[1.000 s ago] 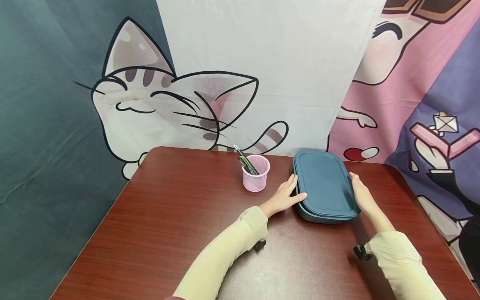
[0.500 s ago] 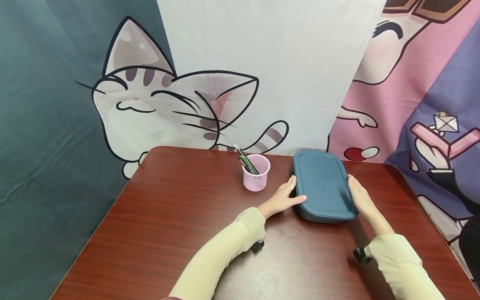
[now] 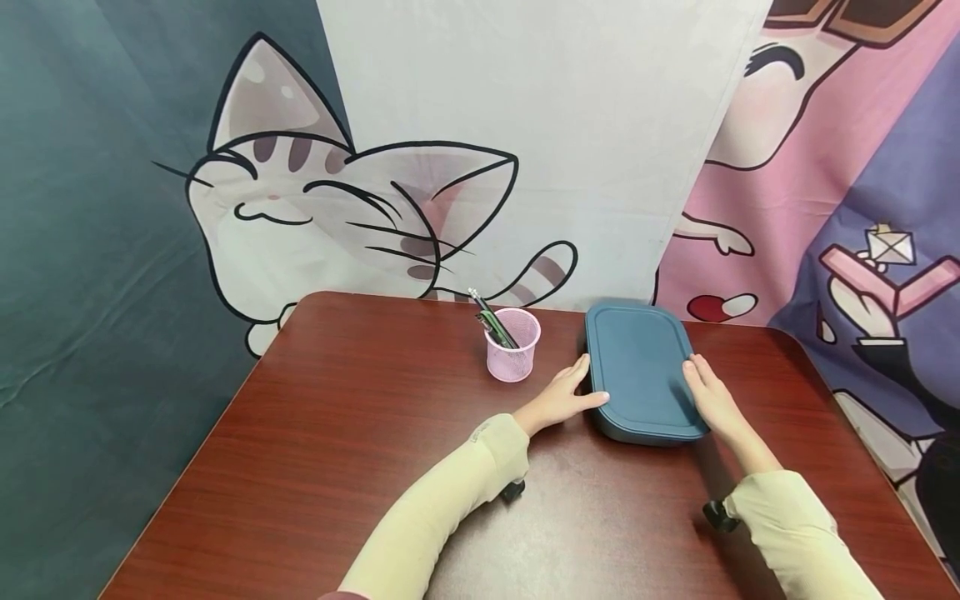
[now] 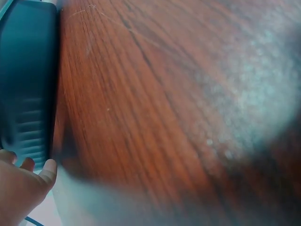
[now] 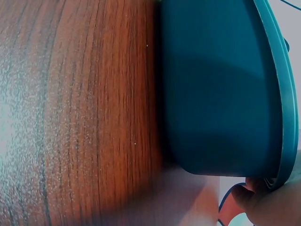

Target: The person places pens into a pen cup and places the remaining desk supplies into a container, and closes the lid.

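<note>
A dark blue box with a rounded rectangular lid (image 3: pixel 641 367) lies at the back right of the table, its lid sitting on top. My left hand (image 3: pixel 558 402) touches its left side, fingers straight along the wall and thumb at the lid's front left edge. On the opposite side, my right hand (image 3: pixel 716 404) rests its extended fingertips on the lid's right edge. The left wrist view shows ridges on the box wall (image 4: pixel 28 70) above the fingertips. In the right wrist view the lid rim (image 5: pixel 288 108) overhangs the box wall (image 5: pixel 216 108), with the hand at its end.
A pink mesh pen cup (image 3: pixel 512 358) with several pens (image 3: pixel 497 329) stands left of the box. The brown wooden table (image 3: pixel 360 400) reaches back to a cartoon-printed curtain (image 3: pixel 450 225). Dark wrist devices (image 3: pixel 512 490) show under both cuffs.
The lid has shifted slightly left and now sits more evenly on the box. My right hand has moved left, its fingers now over the lid's edge; the left hand stays nearly in place.
</note>
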`<state>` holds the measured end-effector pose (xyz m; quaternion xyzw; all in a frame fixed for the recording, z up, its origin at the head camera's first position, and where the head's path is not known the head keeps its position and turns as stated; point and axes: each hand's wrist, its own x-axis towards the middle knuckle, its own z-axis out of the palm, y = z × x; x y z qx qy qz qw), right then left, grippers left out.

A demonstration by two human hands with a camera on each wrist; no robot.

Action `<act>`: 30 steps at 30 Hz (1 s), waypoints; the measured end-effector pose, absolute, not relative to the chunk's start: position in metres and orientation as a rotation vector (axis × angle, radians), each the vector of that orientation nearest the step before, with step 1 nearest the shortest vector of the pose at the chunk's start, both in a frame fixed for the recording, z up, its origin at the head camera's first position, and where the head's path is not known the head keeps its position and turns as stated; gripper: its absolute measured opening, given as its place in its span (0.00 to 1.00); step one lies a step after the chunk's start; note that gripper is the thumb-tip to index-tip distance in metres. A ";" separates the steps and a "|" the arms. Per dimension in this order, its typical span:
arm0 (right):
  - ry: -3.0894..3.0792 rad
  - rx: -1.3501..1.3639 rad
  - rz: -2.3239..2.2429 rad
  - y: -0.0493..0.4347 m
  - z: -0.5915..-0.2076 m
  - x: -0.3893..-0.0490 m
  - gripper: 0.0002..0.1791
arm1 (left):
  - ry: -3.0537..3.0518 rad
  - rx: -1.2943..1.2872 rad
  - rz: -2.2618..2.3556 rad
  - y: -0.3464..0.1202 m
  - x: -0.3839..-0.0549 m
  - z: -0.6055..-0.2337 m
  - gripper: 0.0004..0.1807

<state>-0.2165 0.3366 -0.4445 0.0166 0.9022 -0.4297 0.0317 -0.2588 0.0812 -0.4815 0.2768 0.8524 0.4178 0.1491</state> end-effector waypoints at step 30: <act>3.339 -0.208 -0.563 0.390 -0.419 -0.199 0.35 | 3.290 1.088 1.453 -0.051 -0.255 -0.409 0.21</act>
